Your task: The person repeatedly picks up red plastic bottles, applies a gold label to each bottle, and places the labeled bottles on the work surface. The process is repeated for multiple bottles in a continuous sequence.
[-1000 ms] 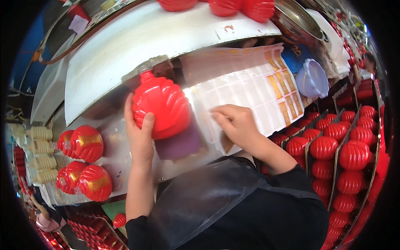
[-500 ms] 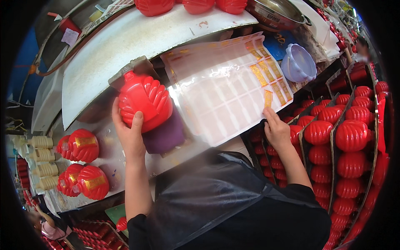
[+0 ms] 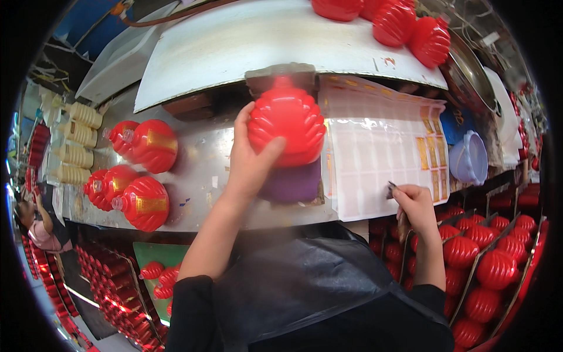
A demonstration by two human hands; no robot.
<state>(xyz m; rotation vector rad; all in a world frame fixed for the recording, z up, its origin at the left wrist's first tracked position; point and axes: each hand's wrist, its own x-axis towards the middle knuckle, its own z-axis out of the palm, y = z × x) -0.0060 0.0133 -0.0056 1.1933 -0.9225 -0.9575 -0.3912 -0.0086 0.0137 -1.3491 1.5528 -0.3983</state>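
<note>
My left hand grips a red ribbed plastic bottle from its left side, thumb across the front. The bottle lies with its neck pointing away, against a grey block, above a purple pad. Its front looks plain red. My right hand is closed near the lower right of a label sheet. A small dark scrap, perhaps cloth, sticks out from its fingertips, and a brownish strip hangs beneath the hand. Gold labels remain along the sheet's right side.
Several gold-labelled red bottles lie at left beside cream ribbed containers. More red bottles rest on the white board. A lavender bucket stands right. Racks of red bottles fill the lower right. A person is far left.
The view has swung, shifting the scene. My right hand has left the gold label at the sheet's edge, now with a brownish strip under it. My left hand still grips the bottle, now turned more upright.
</note>
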